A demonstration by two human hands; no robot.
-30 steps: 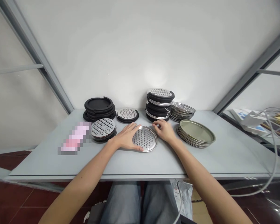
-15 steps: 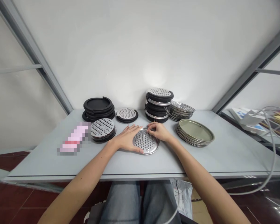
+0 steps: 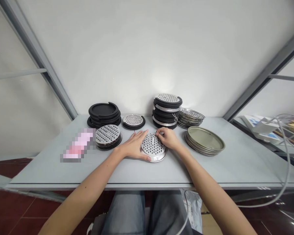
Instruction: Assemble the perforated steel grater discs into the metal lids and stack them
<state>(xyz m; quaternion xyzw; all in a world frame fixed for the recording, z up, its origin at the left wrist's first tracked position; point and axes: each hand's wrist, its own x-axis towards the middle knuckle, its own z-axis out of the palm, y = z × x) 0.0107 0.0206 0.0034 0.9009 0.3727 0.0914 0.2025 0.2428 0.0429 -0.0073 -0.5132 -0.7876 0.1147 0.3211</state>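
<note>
A round perforated metal disc (image 3: 153,144) lies tilted on a shiny round metal rim (image 3: 159,159) at the middle of the table, its far edge raised a little. My right hand (image 3: 168,137) pinches the disc's far right edge between thumb and fingers. Spread around the left side of the rim, my left hand (image 3: 135,146) rests on the table with its fingers apart and its thumb at the near edge. To the left stands a stack topped by another perforated disc (image 3: 107,134).
Black round rings (image 3: 104,111) are stacked at the back left, near a perforated disc in a black ring (image 3: 133,120). A tall mixed stack (image 3: 167,109) and metal graters (image 3: 191,114) stand behind. Greenish round plates (image 3: 205,138) are at right.
The perforated disc has come up from the rim at its far side and now sits apart from it. My right hand has moved slightly right with the edge; my left hand has barely moved.
</note>
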